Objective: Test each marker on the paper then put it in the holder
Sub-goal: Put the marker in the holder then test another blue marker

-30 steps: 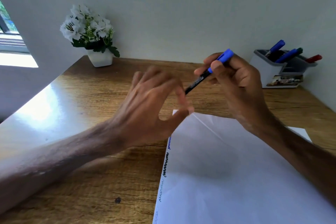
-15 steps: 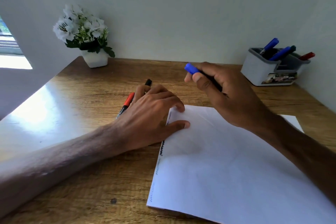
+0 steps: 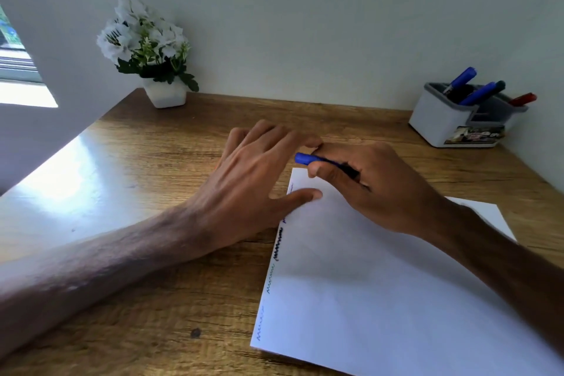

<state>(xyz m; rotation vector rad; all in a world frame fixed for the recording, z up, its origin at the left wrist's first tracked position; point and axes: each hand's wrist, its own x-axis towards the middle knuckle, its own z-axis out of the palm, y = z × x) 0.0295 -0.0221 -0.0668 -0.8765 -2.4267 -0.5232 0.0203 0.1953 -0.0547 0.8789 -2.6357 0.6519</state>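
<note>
1. Right hand (image 3: 375,180): fingers curled round one blue-capped marker (image 3: 305,159), held low over the far left corner of the paper (image 3: 366,284).
2. Left hand (image 3: 256,168): fingers straight and spread, holding nothing. Thumb presses the paper's far left corner; fingertips sit just beside the cap.
3. Key relation: the marker's long axis runs roughly parallel to the table's (image 3: 152,162) far edge, with the cap end toward the left hand and the dark barrel hidden in the right fist. Cap appears on, tip not seen.
4. Judgement: the left hand is placed to take the cap. Whether this marker has been tested cannot be told.
5. Holder (image 3: 436,125): at the table's far right corner, well apart from both hands, right hand nearer.
6. Counts: markers in the holder (image 3: 477,94), four (two blue, one dark, one red); one in hand; one holder; test squiggles (image 3: 279,244) down the paper's left edge, at least five, some covered by the thumb.
7. One flower pot (image 3: 164,94) at the far left corner
</note>
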